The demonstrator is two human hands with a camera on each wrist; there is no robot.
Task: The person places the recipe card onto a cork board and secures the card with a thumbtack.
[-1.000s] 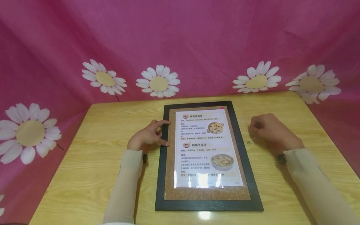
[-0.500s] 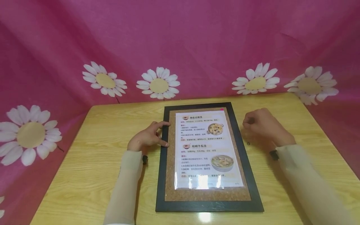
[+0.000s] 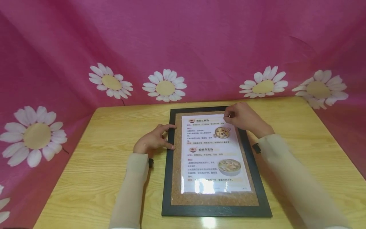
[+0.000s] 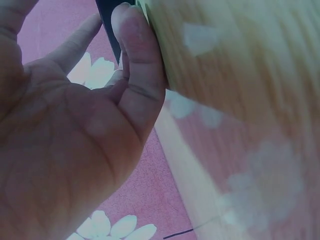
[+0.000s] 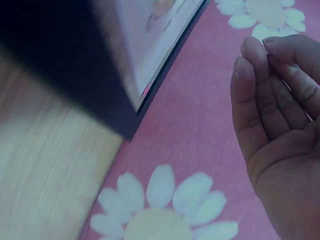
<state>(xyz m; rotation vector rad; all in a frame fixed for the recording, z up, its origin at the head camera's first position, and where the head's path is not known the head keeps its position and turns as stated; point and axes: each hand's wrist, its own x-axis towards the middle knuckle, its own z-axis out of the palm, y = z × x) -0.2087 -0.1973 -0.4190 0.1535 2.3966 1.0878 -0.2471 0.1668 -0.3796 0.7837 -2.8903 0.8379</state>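
Note:
A cork board with a dark frame (image 3: pixel 217 210) lies flat on the table, bearing a glossy recipe sheet (image 3: pixel 197 171) printed with two soup dishes. My left hand (image 3: pixel 152 138) rests at the frame's left edge, its thumb and index finger spread and touching it. In the left wrist view the thumb (image 4: pixel 140 50) lies against the dark edge. Above the sheet's top right corner, my right hand (image 3: pixel 243 116) pinches a tiny, pin-like thing (image 3: pixel 229 116) between thumb and fingertips. A pink spot (image 5: pixel 146 91) marks that corner in the right wrist view; the hand hides it in the head view.
The light wooden table (image 3: pixel 108 152) stretches out on both sides of the board. Behind it hangs a pink cloth (image 3: pixel 200 38) with large white daisies. Light glares off the lower part of the sheet.
My right hand has moved left from the table beside the board to over its top right corner. A small ring-like thing on the table has gone from sight. My left hand keeps its place.

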